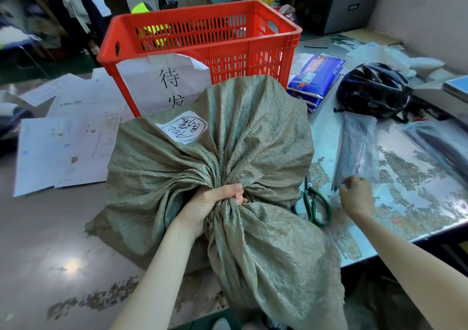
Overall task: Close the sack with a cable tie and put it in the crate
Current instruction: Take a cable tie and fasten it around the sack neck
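One view only, head camera, looking down on a worn table (pixel 50 248). Near left part of the tabletop is bare; the right part is crowded, and its near right edge runs diagonally just below the right forearm.

One woven grey-green sack (pixel 228 152) lies mid-table, bulging, a white handwritten label (pixel 183 129) on its far upper face. Its loose mouth fabric spills toward the near edge and over it. One red slatted crate (pixel 202 40) stands directly behind the sack on the far side, touching or nearly so (cannot tell which), open top unobstructed, a paper sign (pixel 164 86) hung on its near wall.

Left hand (pixel 212 208): fingers wrapped tight around the gathered neck of the sack, fabric bunched through the fist.

Right hand (pixel 357 192): right of the sack, apart from it, at the near end of a clear bag of dark cable ties (pixel 357 147). Fingers curled down onto the bag's end; whether they pinch a tie, cannot tell.

Between sack and right hand: one pair of green-handled scissors (pixel 314 205), partly tucked under the sack's edge.

Far right: one dark helmet (pixel 374 91), blue-and-white packets (pixel 316 78) (count unclear). Left: several loose paper sheets (pixel 63 149), overlapping.
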`<action>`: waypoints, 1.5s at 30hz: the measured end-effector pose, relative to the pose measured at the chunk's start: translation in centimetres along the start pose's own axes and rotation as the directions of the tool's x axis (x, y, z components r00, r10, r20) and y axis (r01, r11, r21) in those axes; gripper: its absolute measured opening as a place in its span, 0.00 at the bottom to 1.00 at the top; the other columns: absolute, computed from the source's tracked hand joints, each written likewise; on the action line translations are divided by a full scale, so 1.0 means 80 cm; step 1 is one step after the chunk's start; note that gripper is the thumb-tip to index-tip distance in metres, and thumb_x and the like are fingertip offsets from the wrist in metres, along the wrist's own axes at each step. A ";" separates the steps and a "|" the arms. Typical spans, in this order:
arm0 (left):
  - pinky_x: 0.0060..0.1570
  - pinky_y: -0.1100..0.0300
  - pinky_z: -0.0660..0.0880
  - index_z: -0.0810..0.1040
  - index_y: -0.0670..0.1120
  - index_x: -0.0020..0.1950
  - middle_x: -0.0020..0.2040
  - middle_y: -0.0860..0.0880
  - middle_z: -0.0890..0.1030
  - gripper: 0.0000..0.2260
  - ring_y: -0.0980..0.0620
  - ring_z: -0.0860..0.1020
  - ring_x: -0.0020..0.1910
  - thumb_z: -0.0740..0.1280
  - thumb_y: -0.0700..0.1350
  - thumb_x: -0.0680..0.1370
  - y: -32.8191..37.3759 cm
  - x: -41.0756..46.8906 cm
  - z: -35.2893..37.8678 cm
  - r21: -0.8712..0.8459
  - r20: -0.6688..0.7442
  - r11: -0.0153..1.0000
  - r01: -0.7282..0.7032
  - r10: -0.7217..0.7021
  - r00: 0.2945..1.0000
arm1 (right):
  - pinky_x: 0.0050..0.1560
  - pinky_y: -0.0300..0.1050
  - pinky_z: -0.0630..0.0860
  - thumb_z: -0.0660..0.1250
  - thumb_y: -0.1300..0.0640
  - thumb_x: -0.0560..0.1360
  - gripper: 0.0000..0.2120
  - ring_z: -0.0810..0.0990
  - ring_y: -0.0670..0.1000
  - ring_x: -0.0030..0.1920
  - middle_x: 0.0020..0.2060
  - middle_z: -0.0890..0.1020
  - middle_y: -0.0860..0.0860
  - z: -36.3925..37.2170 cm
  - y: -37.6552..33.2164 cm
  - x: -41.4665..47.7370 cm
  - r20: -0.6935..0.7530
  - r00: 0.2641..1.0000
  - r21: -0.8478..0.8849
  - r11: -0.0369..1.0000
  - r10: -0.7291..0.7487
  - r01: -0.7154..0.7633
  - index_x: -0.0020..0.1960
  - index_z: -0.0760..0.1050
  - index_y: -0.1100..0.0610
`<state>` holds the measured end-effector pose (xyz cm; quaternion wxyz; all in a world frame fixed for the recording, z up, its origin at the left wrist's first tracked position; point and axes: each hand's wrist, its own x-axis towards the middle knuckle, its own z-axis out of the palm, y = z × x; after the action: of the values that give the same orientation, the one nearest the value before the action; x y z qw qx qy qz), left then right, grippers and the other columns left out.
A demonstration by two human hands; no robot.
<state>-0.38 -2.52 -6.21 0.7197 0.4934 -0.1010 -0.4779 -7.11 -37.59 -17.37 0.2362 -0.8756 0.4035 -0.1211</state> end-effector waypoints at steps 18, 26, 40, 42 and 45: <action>0.54 0.62 0.71 0.74 0.47 0.32 0.30 0.52 0.73 0.15 0.56 0.71 0.30 0.77 0.53 0.63 0.004 0.001 0.001 -0.003 -0.005 1.000 -0.013 0.013 1.000 | 0.31 0.49 0.72 0.60 0.68 0.71 0.06 0.75 0.57 0.32 0.33 0.76 0.62 0.018 0.012 0.012 0.165 0.976 -0.117 0.986 0.138 -0.120 0.35 0.71 0.66; 0.51 0.62 0.70 0.75 0.47 0.32 0.30 0.52 0.73 0.18 0.56 0.71 0.30 0.80 0.55 0.59 0.004 0.002 0.001 -0.032 -0.007 0.999 -0.011 0.010 1.000 | 0.28 0.43 0.62 0.66 0.65 0.70 0.08 0.70 0.54 0.29 0.29 0.73 0.58 0.006 -0.008 -0.007 0.164 0.985 -0.066 0.997 0.046 -0.036 0.35 0.68 0.62; 0.53 0.64 0.74 0.75 0.46 0.33 0.30 0.52 0.73 0.16 0.57 0.72 0.30 0.79 0.54 0.61 0.006 -0.001 0.003 -0.032 -0.006 0.999 -0.020 0.020 1.000 | 0.37 0.49 0.68 0.69 0.68 0.65 0.08 0.73 0.58 0.36 0.36 0.75 0.59 -0.004 -0.033 -0.035 -0.003 0.978 0.182 0.961 -0.211 0.208 0.32 0.70 0.66; 0.53 0.64 0.74 0.75 0.47 0.33 0.30 0.52 0.73 0.14 0.57 0.72 0.30 0.78 0.52 0.62 0.007 -0.001 0.003 -0.021 -0.010 1.000 -0.018 0.018 1.000 | 0.39 0.48 0.69 0.69 0.69 0.65 0.08 0.75 0.56 0.40 0.38 0.78 0.59 -0.008 -0.042 -0.041 -0.031 0.979 0.286 0.937 -0.201 0.201 0.31 0.69 0.69; 0.54 0.64 0.75 0.75 0.46 0.33 0.30 0.52 0.74 0.16 0.57 0.72 0.31 0.78 0.54 0.62 0.006 -0.001 0.002 -0.008 -0.012 1.000 -0.024 0.024 1.000 | 0.47 0.42 0.65 0.68 0.70 0.66 0.09 0.75 0.52 0.47 0.45 0.78 0.55 -0.014 -0.052 -0.045 -0.055 0.983 0.387 0.904 -0.174 0.181 0.30 0.69 0.68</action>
<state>-0.26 -2.54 -5.67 0.7279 0.4921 -0.1009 -0.4666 -7.17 -32.83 -14.37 0.3902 -0.8427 0.2922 -0.2286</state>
